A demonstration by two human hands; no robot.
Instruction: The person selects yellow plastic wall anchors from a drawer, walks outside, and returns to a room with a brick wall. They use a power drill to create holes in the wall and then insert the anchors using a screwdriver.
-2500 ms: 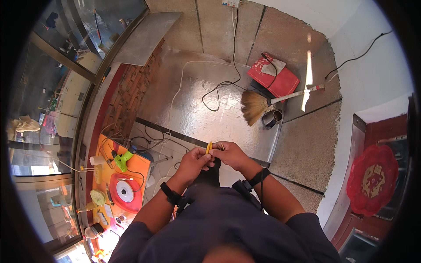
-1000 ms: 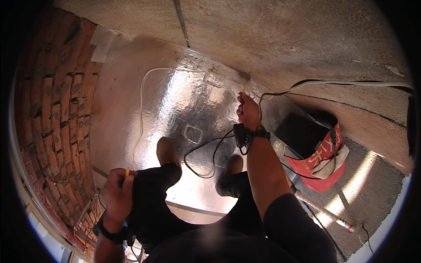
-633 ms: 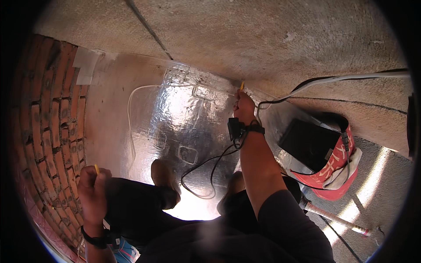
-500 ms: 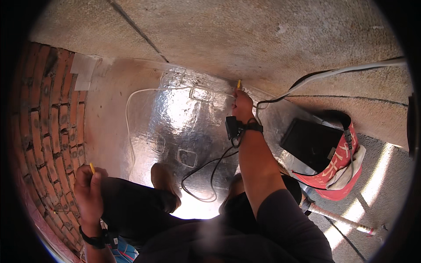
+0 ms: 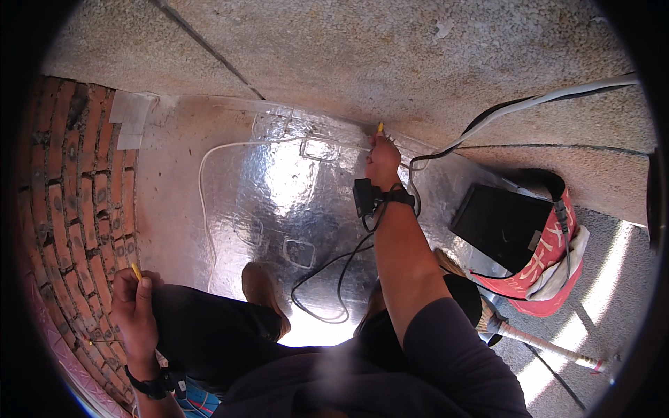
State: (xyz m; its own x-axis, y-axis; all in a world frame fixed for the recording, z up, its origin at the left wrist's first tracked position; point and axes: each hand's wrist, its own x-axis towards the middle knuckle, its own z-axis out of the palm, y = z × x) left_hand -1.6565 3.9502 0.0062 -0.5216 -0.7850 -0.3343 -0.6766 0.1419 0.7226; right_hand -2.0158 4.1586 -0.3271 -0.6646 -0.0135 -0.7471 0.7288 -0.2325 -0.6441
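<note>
My right hand (image 5: 382, 166) is stretched out to the foot of the stucco wall (image 5: 390, 70). Its fingers pinch a small yellow piece (image 5: 380, 128), whose tip pokes up past them; the rest is hidden. A thin white cable (image 5: 203, 184) runs over the silvery sheet toward that hand. Low at the left, beside my dark-clad knee, my left hand (image 5: 139, 317) is closed on another slim yellow piece (image 5: 136, 270), with the thumb along its side. What either yellow piece is, I cannot tell. A black device (image 5: 364, 198) is strapped to my right wrist.
Shiny silver sheeting (image 5: 279, 209) covers the surface around my feet. A looped black cable (image 5: 341, 279) lies on it. A red bag (image 5: 557, 272) with a black panel (image 5: 498, 226) stands at the right, near a broom (image 5: 550, 353). Brickwork (image 5: 77, 188) rises at the left.
The view has shifted slightly. My right hand stays by the wall's foot and has turned a little; my left hand keeps hold of its yellow piece.
</note>
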